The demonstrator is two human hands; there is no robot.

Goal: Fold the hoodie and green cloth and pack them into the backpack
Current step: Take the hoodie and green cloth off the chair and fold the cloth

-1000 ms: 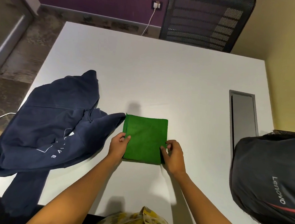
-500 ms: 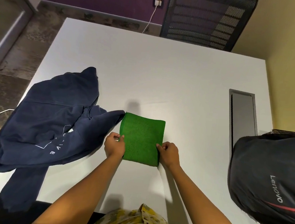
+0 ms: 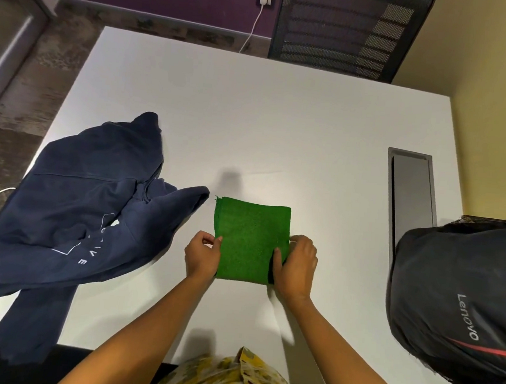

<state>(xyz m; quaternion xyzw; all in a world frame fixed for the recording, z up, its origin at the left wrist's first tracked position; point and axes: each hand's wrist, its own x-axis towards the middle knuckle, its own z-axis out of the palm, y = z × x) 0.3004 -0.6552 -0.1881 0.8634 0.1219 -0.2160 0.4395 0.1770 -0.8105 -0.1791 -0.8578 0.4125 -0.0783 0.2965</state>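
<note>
Gripping its two near side edges, left hand [image 3: 202, 256] and right hand [image 3: 296, 265] have shifted the folded green cloth [image 3: 251, 240] slightly right, clear of the unfolded hoodie [image 3: 72, 202]; fingers pinch it flat on the tabletop [image 3: 281, 118], probably ready for the backpack [image 3: 455, 298].

The green cloth [image 3: 251, 240] in the grip of both hands is a fuzzy, napped terry — matt, with a frayed thread at its far left corner. Left of the grip, the hoodie [image 3: 72, 205] is soft navy fleece cotton, matt, with thin white print. Right of the grip, the backpack [image 3: 461, 299] is smooth woven synthetic with a faint sheen. Under the grip, the tabletop [image 3: 281, 118] is smooth white laminate — matt.
</note>
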